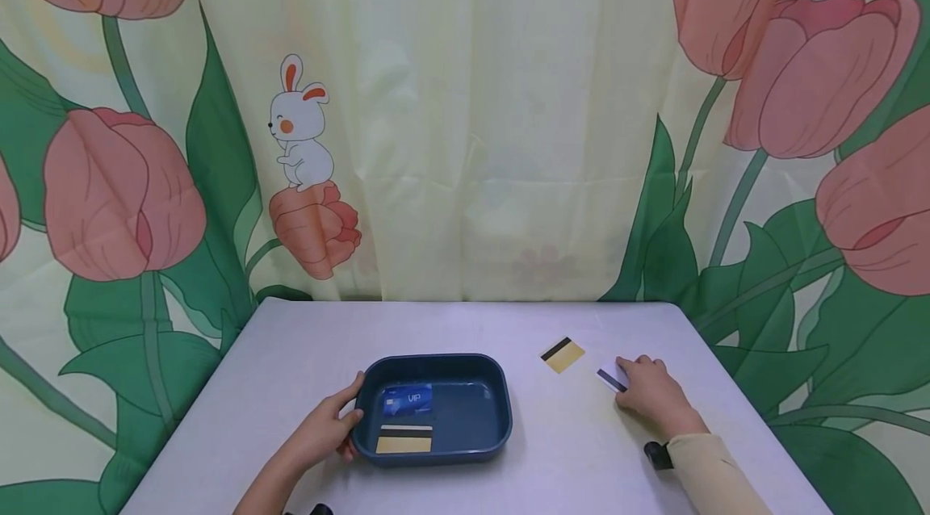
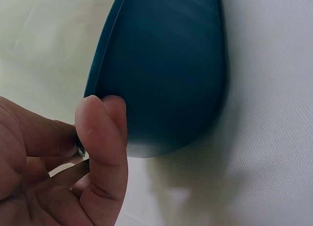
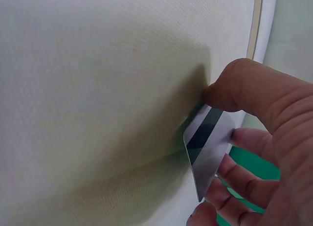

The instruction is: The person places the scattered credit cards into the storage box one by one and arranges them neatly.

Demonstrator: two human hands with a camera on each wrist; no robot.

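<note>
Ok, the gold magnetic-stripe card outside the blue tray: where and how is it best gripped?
Probably pinch the gold magnetic-stripe card by two opposite edges, from above and the right, where the right hand is: it lies flat and cornerwise on the white tablecloth, all its edges free.

On my feed, I see the pale card (image 1: 611,379) partly hidden by the right hand (image 1: 654,392), the blue tray (image 2: 164,64) cut off atop the left wrist view, and the sleeve (image 1: 712,471) cropped by the head view's bottom edge.
</note>
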